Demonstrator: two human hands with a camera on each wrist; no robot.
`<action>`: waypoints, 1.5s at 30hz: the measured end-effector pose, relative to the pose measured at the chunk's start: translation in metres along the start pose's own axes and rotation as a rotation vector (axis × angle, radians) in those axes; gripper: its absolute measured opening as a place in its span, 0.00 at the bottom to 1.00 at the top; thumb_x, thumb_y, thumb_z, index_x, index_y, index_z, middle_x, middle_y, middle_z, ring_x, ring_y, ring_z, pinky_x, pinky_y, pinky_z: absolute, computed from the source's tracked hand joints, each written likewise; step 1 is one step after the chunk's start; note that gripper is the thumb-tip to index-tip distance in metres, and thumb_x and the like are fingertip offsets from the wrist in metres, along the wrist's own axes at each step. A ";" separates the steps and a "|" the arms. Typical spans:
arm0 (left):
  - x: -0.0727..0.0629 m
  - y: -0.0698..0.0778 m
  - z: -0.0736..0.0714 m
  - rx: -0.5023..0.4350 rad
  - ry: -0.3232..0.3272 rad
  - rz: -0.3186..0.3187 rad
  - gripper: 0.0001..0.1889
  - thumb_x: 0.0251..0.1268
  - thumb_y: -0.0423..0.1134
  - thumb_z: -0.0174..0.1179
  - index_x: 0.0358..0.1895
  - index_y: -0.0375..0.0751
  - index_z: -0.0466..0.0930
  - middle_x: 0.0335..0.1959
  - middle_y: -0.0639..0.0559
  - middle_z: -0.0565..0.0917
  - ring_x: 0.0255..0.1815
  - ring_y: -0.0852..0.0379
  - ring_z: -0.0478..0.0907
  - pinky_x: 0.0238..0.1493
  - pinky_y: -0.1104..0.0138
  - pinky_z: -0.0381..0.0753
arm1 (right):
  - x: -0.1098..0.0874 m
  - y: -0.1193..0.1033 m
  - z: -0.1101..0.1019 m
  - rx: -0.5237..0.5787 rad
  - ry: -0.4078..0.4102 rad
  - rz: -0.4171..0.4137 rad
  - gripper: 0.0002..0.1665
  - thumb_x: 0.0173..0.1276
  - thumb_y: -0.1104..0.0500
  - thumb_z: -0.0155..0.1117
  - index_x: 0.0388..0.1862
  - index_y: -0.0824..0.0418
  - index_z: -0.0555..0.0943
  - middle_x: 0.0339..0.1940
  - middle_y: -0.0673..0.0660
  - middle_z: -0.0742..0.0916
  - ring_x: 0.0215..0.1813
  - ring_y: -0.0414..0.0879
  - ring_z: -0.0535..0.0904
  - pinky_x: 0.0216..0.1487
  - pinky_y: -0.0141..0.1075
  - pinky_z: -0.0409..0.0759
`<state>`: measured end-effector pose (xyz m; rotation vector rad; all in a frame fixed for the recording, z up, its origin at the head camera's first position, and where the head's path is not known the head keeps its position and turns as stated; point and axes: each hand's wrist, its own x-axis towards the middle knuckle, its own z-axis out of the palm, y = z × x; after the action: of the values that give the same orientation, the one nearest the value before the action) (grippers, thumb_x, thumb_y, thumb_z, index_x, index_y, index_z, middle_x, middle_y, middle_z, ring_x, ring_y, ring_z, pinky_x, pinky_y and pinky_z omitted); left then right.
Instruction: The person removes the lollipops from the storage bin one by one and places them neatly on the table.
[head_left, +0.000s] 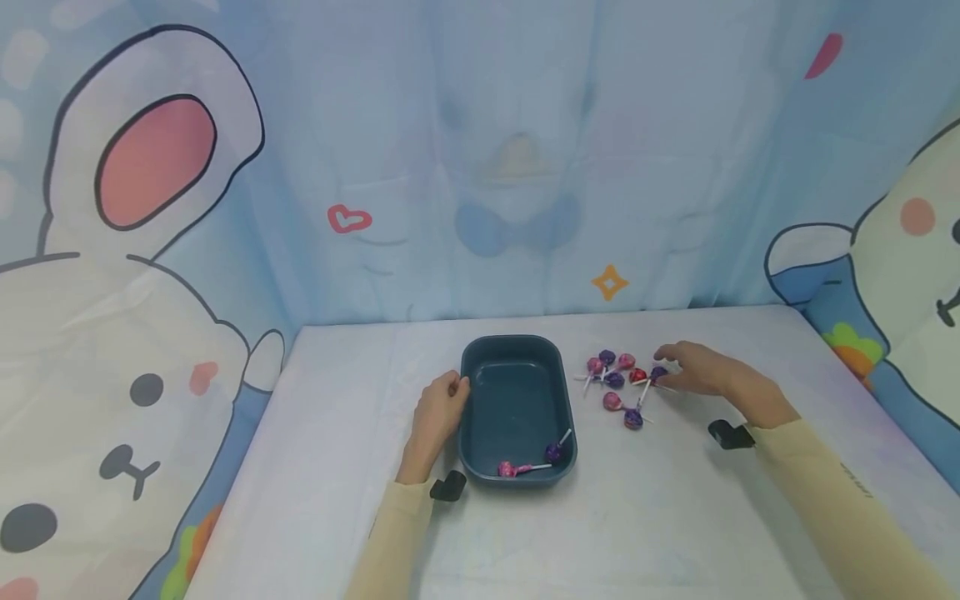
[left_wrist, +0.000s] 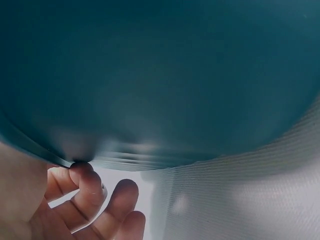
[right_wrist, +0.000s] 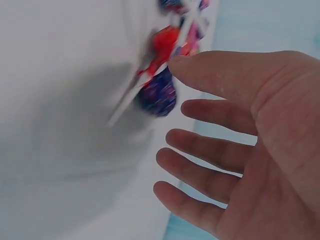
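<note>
My left hand (head_left: 437,414) pinches the left rim of a dark teal plastic tub (head_left: 516,340). Up close in the left wrist view, a curled finger (left_wrist: 89,187) meets the tub's edge, while other fingers hang below it. Inside the tub lie a pink lollipop (head_left: 507,469) and a purple lollipop (head_left: 553,452). My right hand (head_left: 701,369) hovers at the right side of a lollipop pile, fingers spread and relaxed. In the right wrist view its thumb overlaps a white stick beside a purple lollipop (right_wrist: 159,95) and a red lollipop (right_wrist: 165,42).
Several more lollipops lie loosely right of the tub, among them a pink one (head_left: 612,402) and a purple one (head_left: 633,419), their sticks crossing. A white cloth (head_left: 360,375) covers the table. Behind it hangs a blue printed curtain (head_left: 375,150).
</note>
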<state>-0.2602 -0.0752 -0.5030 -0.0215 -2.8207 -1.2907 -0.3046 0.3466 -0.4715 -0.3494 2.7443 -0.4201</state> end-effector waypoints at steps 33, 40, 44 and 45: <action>-0.001 0.001 -0.001 0.002 0.014 0.014 0.16 0.76 0.45 0.52 0.27 0.44 0.70 0.20 0.54 0.69 0.22 0.58 0.66 0.24 0.67 0.63 | -0.009 -0.156 -0.022 -0.145 0.002 -0.287 0.32 0.70 0.50 0.68 0.66 0.66 0.74 0.63 0.64 0.80 0.62 0.59 0.79 0.63 0.55 0.76; 0.000 0.000 0.000 -0.004 0.005 0.009 0.16 0.76 0.46 0.52 0.27 0.44 0.70 0.20 0.54 0.69 0.22 0.58 0.66 0.24 0.67 0.63 | -0.002 -0.174 -0.012 -0.207 -0.047 -0.311 0.33 0.69 0.49 0.68 0.66 0.65 0.75 0.63 0.63 0.81 0.65 0.57 0.77 0.65 0.52 0.74; 0.000 0.000 0.000 -0.003 0.009 0.014 0.16 0.76 0.46 0.52 0.27 0.44 0.70 0.20 0.54 0.69 0.21 0.58 0.66 0.24 0.67 0.63 | -0.003 -0.184 -0.008 -0.248 -0.056 -0.326 0.33 0.69 0.47 0.68 0.65 0.65 0.75 0.61 0.63 0.82 0.63 0.55 0.79 0.64 0.50 0.76; -0.001 0.000 -0.001 0.001 0.009 0.015 0.16 0.76 0.46 0.52 0.27 0.45 0.70 0.20 0.55 0.69 0.21 0.58 0.66 0.24 0.67 0.63 | -0.003 -0.186 -0.007 -0.254 -0.059 -0.336 0.33 0.69 0.47 0.68 0.65 0.65 0.75 0.60 0.63 0.82 0.62 0.55 0.80 0.63 0.49 0.77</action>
<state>-0.2594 -0.0758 -0.5026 -0.0371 -2.8081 -1.2834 -0.2696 0.1773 -0.4035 -0.8798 2.6864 -0.1363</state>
